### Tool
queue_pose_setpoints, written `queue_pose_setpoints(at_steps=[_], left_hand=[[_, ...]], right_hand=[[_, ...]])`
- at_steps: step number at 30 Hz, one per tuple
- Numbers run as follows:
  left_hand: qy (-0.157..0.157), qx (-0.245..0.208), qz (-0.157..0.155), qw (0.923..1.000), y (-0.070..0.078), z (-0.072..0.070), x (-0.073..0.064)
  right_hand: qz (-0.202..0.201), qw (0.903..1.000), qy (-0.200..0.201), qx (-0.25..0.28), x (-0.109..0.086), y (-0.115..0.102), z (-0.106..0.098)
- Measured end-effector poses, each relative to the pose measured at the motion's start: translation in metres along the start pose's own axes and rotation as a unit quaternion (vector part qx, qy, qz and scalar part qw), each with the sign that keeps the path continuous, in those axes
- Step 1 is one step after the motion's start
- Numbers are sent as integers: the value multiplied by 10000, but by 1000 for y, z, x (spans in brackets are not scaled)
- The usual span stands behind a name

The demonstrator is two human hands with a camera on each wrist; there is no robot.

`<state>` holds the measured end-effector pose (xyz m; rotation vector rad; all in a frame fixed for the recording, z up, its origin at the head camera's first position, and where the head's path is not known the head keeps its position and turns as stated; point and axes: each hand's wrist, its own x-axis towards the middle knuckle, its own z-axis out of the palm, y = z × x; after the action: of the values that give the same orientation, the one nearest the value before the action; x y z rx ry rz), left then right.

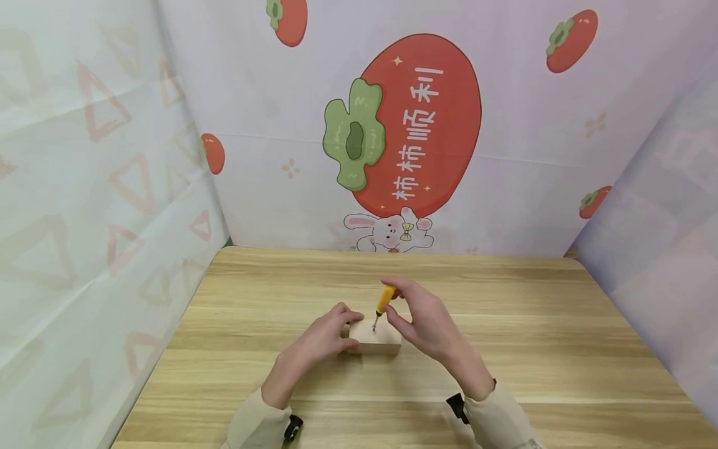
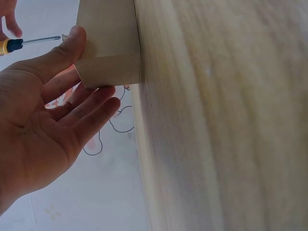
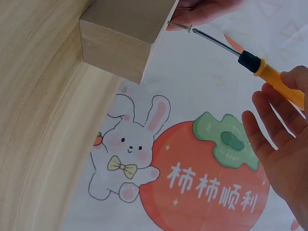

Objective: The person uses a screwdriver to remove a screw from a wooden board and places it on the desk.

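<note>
Right hand (image 1: pixel 427 319), grip round screwdriver (image 1: pixel 384 300); left hand (image 1: pixel 321 337), grip on block (image 1: pixel 377 338), well inside far table edge (image 1: pixel 477 259).

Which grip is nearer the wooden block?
Left. The left grip holds the wooden block by its left end; the right grip is above, off the block, holding the yellow screwdriver.

See a pale beige, smooth, rectangular wooden block (image 1: pixel 388 335), lying flat with its broad face up. Near the middle of the block's upper face, see a short, silver-grey metal screw (image 3: pixel 180 25) with a flared head, standing roughly upright, threaded shank exposed. Above the block, see a yellow-handled screwdriver (image 3: pixel 250 61) with black collar and steel shaft, slightly tilted, tip down at the screw's head, too close to tell whether touching.
</note>
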<state>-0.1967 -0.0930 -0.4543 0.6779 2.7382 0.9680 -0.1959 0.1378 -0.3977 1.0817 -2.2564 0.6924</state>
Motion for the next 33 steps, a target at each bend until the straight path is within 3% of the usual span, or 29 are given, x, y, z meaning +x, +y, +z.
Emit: queue_pose_setpoints(at_steps=[6,12,20,33], left_hand=[[-73,-4,-75,9999,-1,0,2],[-67,-7,-61,10000,-1,0,2],[-45,15,-75,10000,-2,0,4],[-32,-53,-53,10000,-2,-1,4]], right_hand=[[182,9997,-86,136,3,-2,4],[517,9983,86,260,11,-9,4],[688,9905,34,1194,21,-9,1],[543,9889,-145,1374,21,-4,-2]])
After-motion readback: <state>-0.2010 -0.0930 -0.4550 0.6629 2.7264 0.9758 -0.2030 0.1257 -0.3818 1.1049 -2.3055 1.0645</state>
